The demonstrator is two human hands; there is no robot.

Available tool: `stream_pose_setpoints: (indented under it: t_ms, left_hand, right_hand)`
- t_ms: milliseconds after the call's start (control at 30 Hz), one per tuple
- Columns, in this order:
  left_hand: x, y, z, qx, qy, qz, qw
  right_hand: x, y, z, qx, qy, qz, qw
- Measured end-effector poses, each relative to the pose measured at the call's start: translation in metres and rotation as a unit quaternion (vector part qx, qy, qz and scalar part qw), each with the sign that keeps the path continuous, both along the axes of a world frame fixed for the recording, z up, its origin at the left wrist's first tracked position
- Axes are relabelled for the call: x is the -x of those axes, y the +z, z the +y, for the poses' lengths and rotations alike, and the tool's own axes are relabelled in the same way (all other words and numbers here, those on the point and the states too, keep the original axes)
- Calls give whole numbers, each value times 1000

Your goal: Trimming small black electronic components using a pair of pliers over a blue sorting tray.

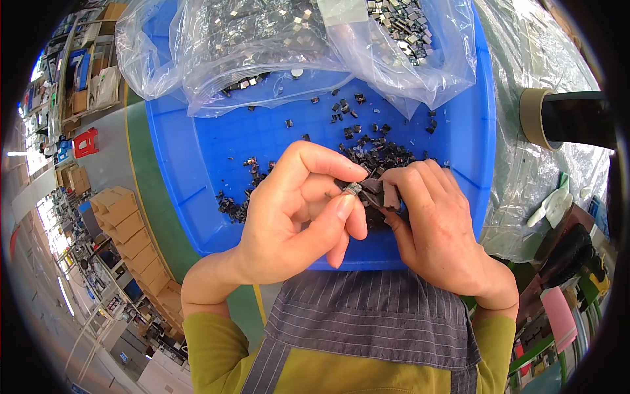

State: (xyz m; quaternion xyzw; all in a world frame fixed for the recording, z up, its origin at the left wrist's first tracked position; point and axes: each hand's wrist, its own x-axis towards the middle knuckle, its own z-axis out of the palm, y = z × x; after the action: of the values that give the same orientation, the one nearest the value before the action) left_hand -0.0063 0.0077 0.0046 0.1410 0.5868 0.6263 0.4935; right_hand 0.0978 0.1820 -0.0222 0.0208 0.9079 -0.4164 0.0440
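Over the front of a blue plastic tray (190, 167), my two hands meet at the fingertips. My left hand (279, 213) pinches a tiny greyish, shiny part (352, 189) between thumb and forefinger. Closed around a flat dark brown-black piece (390, 196) is my right hand (441, 220), its fingers curled over it. The two parts are close together; whether they are joined cannot be made out. Behind the hands lies a heap of small black pieces (384, 154). A smaller pile of black pieces (233, 207) is beside my left wrist.
A clear plastic bag (256, 49) full of small dark and silvery parts covers the tray's far side. To the right, a tape roll (533, 118) and a white-green object (551, 205) rest on plastic sheeting. Cardboard boxes (134, 233) and a red stool (85, 142) stand left.
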Motion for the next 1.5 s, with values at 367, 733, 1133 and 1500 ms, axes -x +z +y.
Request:
stream_pose_setpoints:
  t_ms: [367,733,1133,1500]
  left_hand:
    - [-4,-7,-1,13,-10,120,993]
    - [-4,-8,-2,31,-41,158,986]
    - [0,-2,3,9,-11,43,999]
    - [5,2,4,37,8,-46,998]
  right_hand:
    - [-2,-6,-4,-92,2,32,995]
    - [-3,-12,-8,-112,-11,70,991]
    - [-1,-1,1,145,11,-75,987]
    - [-1,-3,2,95,13,-45,994]
